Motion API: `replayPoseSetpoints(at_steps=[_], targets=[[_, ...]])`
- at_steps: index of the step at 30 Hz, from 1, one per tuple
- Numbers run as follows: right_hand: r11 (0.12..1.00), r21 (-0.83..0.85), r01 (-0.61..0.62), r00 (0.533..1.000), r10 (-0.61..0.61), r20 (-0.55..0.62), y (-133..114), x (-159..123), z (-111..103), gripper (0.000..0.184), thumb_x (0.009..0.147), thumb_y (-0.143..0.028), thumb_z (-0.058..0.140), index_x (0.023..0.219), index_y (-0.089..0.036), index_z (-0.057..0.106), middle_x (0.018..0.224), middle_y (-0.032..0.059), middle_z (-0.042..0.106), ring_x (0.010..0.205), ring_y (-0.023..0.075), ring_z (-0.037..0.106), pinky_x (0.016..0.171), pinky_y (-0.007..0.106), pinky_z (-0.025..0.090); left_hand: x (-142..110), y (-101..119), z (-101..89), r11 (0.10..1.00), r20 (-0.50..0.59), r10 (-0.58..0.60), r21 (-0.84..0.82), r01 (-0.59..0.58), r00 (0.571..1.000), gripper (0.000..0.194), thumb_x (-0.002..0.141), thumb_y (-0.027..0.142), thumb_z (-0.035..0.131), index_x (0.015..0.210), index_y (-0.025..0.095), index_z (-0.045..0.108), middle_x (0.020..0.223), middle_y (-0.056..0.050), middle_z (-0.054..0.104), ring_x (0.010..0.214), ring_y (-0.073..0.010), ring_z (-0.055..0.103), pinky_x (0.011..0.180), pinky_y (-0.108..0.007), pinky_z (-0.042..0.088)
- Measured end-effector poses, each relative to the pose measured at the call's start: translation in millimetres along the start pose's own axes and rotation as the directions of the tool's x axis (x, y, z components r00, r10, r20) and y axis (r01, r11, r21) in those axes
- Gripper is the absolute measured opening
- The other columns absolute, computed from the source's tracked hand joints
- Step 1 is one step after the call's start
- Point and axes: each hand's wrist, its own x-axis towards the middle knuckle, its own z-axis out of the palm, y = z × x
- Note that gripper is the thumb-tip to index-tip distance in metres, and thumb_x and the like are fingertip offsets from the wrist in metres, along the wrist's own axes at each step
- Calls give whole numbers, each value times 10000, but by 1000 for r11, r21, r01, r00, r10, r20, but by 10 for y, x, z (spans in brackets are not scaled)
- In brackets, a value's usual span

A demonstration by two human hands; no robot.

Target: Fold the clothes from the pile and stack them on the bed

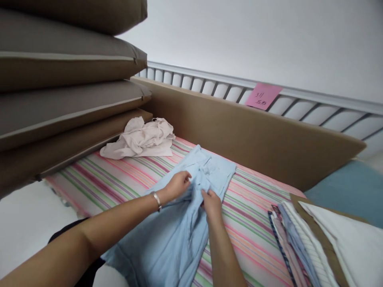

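Note:
A light blue shirt [167, 235] lies stretched out over a striped bed cover, wrinkled along its middle. On its right side, my right hand [212, 203] pinches the cloth near the front edge between thumb and fingers. My left hand [178, 184], with a silver bracelet at the wrist, hovers just over the shirt's left side. Its fingers are curled in and nothing shows between them. The shirt's far end is spread flat, while its near end runs out of view at the bottom.
Thick brown-grey cushions [74, 95] are stacked at left. A crumpled pale cloth [143, 137] lies on the striped cover [98, 179]. Behind stand a brown board [239, 135] and a white slatted rail with a pink note [263, 96]. Folded clothes [314, 239] lie at right.

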Motion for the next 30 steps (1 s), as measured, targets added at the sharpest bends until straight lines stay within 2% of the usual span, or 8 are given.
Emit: replayPoseSetpoints(at_steps=[4,8,12,16,18,22,25,30], targets=[[970,227,-88,996,79,48,146,-9,-67,376,719,-503,493,752,-167,656,486,-24,548,506,147,503,490,237,394,-366,-213,191,872,165,176,430,-232,970,181,754,164,549,917,131,622,924,-106,615,882,-241,561,767,-339,453],[968,237,-83,997,80,24,116,1,-107,347,694,-512,528,681,-181,631,451,-41,509,488,136,474,479,231,384,-383,-292,335,754,209,194,594,-282,959,152,820,135,476,862,131,622,891,-115,609,865,-248,551,753,-361,439],[983,177,-43,999,45,-10,78,31,-122,347,691,-521,528,642,-188,616,441,-41,501,479,138,460,477,237,369,-323,-316,344,771,237,205,559,-306,950,214,885,168,425,826,149,630,871,-95,619,872,-217,547,789,-342,417],[992,128,-12,998,20,-64,30,-10,-130,349,714,-521,511,633,-193,597,453,-37,504,493,139,450,497,240,358,-409,-322,297,813,261,291,440,-382,921,247,862,272,523,1092,206,583,1162,-75,585,1067,-236,492,872,-367,377],[995,96,-15,996,23,-88,6,-60,-151,348,726,-519,506,614,-196,574,463,-32,506,504,138,446,509,241,353,-416,-299,268,831,275,297,398,-390,914,296,857,361,539,1114,220,578,1169,-76,590,1095,-252,479,891,-390,359],[995,94,-29,986,44,-159,-1,-178,-219,363,749,-533,496,628,-197,561,495,-27,521,537,140,457,531,241,357,-202,-236,237,887,184,258,344,-308,948,294,917,380,425,1036,194,618,1001,-83,648,1007,-239,525,878,-389,366],[981,190,-31,982,65,-176,42,-234,-251,384,759,-557,489,700,-189,581,566,-20,565,556,139,478,537,240,371,39,-252,287,923,111,180,323,-206,978,293,919,287,419,1144,182,574,1128,-91,617,1072,-233,511,905,-377,379],[937,349,-4,968,90,-232,147,-229,-252,436,740,-609,504,745,-179,579,621,-11,590,583,140,507,537,236,397,171,-392,460,901,306,170,336,-274,937,405,893,434,464,1216,200,537,1323,-109,503,1251,-288,390,995,-479,333]])
